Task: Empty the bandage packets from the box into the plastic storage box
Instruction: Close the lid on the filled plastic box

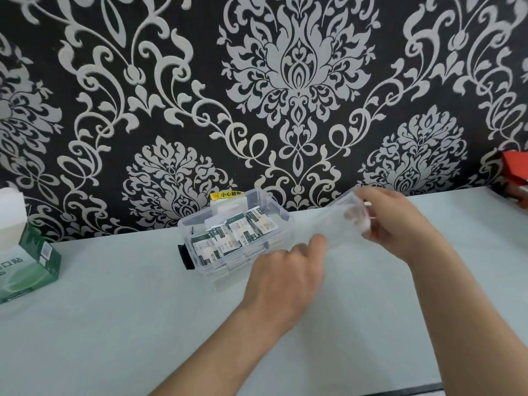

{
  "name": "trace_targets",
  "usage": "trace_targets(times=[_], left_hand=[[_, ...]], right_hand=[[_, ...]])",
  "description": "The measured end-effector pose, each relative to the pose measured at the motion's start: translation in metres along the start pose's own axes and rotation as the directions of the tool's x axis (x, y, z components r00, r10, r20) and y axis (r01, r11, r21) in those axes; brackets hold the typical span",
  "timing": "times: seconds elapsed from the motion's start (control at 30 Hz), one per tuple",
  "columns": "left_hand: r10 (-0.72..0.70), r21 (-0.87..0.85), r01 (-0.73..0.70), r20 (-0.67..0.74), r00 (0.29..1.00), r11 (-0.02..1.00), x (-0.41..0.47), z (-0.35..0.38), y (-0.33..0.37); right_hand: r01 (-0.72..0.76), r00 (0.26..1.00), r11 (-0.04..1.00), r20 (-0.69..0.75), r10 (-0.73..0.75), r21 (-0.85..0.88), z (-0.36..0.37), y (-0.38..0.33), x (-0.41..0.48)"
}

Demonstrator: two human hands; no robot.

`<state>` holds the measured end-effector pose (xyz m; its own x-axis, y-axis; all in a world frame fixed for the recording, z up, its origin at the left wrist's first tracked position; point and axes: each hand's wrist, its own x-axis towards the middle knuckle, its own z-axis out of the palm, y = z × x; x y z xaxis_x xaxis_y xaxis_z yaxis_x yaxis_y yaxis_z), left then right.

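Bandage packets [233, 238] lay in storage box [200, 214] on desk [128, 324]. Left hand [285, 270] and right hand [391, 221]: grip closed on clear lid [337, 221]. Green box [31, 264] far left.

Forearms outstretched, left hand [285, 277] and right hand [394, 221], fingers curled on a clear lid [340, 224].

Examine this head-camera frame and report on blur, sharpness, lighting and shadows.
Head view: motion blur smears the clear lid and the right hand gripping it; the bandage packets in the plastic storage box look fairly sharp, print partly legible; light is soft and even, with hardly any shadow on the table; the table's back edge runs tilted, rising rightward.
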<state>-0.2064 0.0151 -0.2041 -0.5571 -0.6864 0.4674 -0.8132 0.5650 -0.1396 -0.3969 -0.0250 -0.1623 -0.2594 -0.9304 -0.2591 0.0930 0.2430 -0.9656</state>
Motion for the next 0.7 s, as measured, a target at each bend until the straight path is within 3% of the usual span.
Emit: trace_targets(times=[0.07,0.13,0.17,0.2,0.27,0.33,0.47,0.57,0.7], left_hand=[[-0.081,-0.147,0.056,-0.169,0.982,0.987,0.004,-0.012,-0.006],[-0.283,-0.445,0.166,-0.210,0.936,0.880,0.007,-0.029,-0.016],[-0.404,-0.644,0.241,-0.117,0.907,0.726,0.009,-0.040,-0.022],[-0.493,-0.812,0.296,0.011,0.870,0.503,0.011,-0.051,-0.027],[-0.571,-0.922,0.367,0.236,0.786,0.124,0.015,-0.070,-0.040],[-0.599,-0.908,0.417,0.351,0.720,-0.031,0.013,-0.078,-0.058],[-0.700,-0.846,0.518,0.294,0.651,0.126,-0.004,-0.071,-0.100],[-0.733,-0.806,0.587,0.356,0.580,0.073,-0.016,-0.060,-0.119],[-0.715,-0.747,0.665,0.456,0.530,0.016,-0.029,-0.048,-0.129]], right_hand=[[0.031,0.999,0.989,0.004,-0.032,0.141,0.003,-0.004,-0.003],[0.084,0.995,0.995,0.046,-0.087,0.062,0.011,-0.004,-0.005],[0.117,0.988,0.992,0.096,-0.120,0.040,0.018,-0.004,-0.006],[0.148,0.977,0.987,0.144,-0.156,0.060,0.025,-0.004,-0.007],[0.218,0.953,0.963,0.178,-0.245,0.155,0.040,-0.005,-0.007],[0.289,0.937,0.943,0.152,-0.314,0.164,0.054,-0.006,-0.004],[0.411,0.909,0.905,0.124,-0.399,-0.105,0.085,-0.003,0.000],[0.437,0.898,0.827,0.113,-0.426,-0.354,0.106,0.000,0.004],[0.407,0.906,0.743,0.129,-0.404,-0.532,0.122,0.004,0.006]])
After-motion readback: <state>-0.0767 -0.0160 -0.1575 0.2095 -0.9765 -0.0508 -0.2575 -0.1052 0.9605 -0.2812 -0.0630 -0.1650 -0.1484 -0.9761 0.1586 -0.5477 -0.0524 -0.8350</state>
